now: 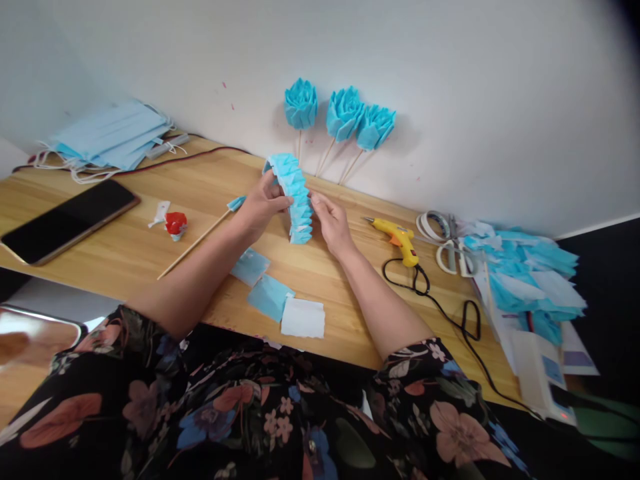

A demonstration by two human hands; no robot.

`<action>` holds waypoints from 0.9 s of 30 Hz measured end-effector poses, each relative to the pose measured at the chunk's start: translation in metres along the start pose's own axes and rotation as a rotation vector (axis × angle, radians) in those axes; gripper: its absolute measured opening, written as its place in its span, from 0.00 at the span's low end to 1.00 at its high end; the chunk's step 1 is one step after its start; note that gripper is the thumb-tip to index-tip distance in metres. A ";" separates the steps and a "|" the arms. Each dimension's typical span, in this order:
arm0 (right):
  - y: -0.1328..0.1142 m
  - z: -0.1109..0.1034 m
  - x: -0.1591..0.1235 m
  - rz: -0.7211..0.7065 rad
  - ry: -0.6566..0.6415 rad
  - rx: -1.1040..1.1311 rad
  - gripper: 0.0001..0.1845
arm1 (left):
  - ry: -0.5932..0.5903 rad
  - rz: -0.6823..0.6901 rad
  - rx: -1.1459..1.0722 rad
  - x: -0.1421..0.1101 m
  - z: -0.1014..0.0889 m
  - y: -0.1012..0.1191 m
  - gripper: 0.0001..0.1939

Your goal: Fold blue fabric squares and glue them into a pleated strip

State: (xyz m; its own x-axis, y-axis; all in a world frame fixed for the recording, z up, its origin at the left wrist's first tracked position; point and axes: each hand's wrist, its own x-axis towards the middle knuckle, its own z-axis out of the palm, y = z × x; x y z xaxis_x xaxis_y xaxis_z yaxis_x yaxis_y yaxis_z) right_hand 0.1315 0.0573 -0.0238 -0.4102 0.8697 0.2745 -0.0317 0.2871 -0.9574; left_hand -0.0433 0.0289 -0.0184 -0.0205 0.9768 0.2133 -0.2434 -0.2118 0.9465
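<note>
My left hand (261, 203) and my right hand (333, 223) both grip a long strip of folded blue pieces (295, 193), arched above the wooden table (125, 247). The left fingers pinch it near the middle, the right fingers close on its lower side. A wooden skewer (197, 241) with a blue tip lies under my left forearm. Three cut pieces, two blue (270, 297) and one white (303, 318), lie near the table's front edge between my arms.
Three blue flowers on sticks (343, 113) lean on the wall. A yellow glue gun (397, 238) with black cord, scissors (453, 253) and a blue scrap pile (530, 280) lie right. A phone (67, 220), face masks (110, 137) and a small red object (176, 223) lie left.
</note>
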 end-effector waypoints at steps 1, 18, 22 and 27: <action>0.000 0.000 0.000 0.009 -0.013 0.012 0.24 | 0.019 -0.003 0.006 0.000 -0.001 0.001 0.31; 0.003 0.003 0.000 0.061 -0.039 -0.006 0.25 | -0.090 -0.060 -0.001 -0.005 0.005 0.007 0.26; 0.006 0.002 0.000 0.075 -0.036 -0.003 0.26 | -0.077 -0.017 0.051 -0.002 0.002 0.000 0.28; 0.009 0.000 0.001 0.020 0.004 -0.002 0.24 | -0.053 -0.018 0.047 0.000 -0.002 -0.001 0.28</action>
State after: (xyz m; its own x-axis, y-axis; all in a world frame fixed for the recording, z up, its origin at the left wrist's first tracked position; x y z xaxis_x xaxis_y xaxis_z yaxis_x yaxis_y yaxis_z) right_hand 0.1304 0.0609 -0.0316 -0.4069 0.8769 0.2558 -0.0222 0.2704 -0.9625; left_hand -0.0446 0.0290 -0.0202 0.0349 0.9777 0.2071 -0.1969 -0.1965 0.9605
